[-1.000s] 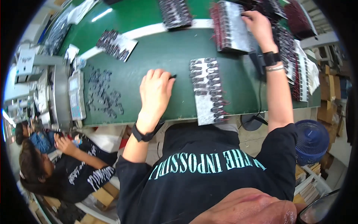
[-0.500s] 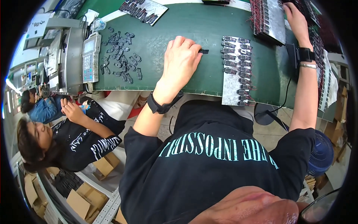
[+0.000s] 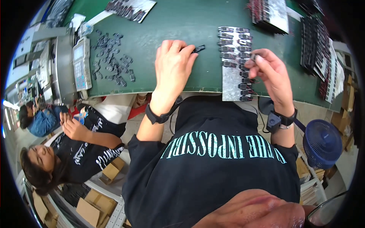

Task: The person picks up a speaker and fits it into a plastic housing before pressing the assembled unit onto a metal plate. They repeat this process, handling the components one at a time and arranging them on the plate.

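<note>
My left hand [image 3: 174,62] rests over the green table with its fingers curled. Between its thumb and fingers, a small black plastic part [image 3: 199,48] sticks out to the right. My right hand [image 3: 272,72] is raised at the right edge of a silver metal plate [image 3: 231,85], thumb and fingertips pinched together. Whatever is in that pinch is small and greyish, too blurred to name. Two columns of small black modules [image 3: 227,48] with thin red wires lie on the plate; the right column reaches farther toward me.
Loose black parts [image 3: 110,57] are scattered at left beside a grey keypad device [image 3: 80,62]. Stacked plates of wired modules [image 3: 269,15] stand at the far right, with more stacks [image 3: 313,49] at the right edge. Another loaded plate [image 3: 140,9] lies at the back. A person [image 3: 81,133] sits at left.
My right hand has come from the far-right stack back to the near plate, fingers now pinched. My left hand stays by the black part, which now sits tilted. The whole view has shifted slightly.
</note>
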`<state>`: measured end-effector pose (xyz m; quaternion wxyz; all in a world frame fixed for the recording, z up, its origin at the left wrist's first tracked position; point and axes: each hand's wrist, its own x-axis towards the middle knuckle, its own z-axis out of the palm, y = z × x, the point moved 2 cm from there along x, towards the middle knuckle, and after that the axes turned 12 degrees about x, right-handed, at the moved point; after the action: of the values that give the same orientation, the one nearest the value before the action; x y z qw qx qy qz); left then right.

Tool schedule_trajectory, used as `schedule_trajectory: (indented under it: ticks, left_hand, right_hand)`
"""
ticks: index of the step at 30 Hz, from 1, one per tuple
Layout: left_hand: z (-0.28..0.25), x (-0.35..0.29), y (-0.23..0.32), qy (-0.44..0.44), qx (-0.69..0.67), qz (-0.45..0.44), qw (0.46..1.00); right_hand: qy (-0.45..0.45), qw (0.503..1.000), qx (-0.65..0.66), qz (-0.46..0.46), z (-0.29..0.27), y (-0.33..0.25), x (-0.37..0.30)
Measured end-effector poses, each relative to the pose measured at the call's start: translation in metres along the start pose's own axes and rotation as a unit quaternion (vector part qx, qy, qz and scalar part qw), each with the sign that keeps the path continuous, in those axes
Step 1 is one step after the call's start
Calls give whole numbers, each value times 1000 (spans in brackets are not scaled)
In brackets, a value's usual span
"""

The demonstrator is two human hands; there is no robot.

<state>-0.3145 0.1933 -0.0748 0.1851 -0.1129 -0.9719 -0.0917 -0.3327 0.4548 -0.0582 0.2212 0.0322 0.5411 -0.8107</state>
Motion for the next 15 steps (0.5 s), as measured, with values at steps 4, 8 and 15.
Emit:
schedule_trajectory:
  ticks: [4, 8, 15]
  left_hand:
    - [3, 0, -1, -1, 21, 6, 1000]
    - [9, 1, 3, 29, 27, 43, 998]
    - [0, 0, 36, 10, -77, 2, 997]
  right_hand:
    - [-7, 997, 54, 50, -11, 8, 5]
    - [-21, 996, 78, 38, -9, 12, 3]
    - [20, 997, 77, -5, -5, 16, -1]
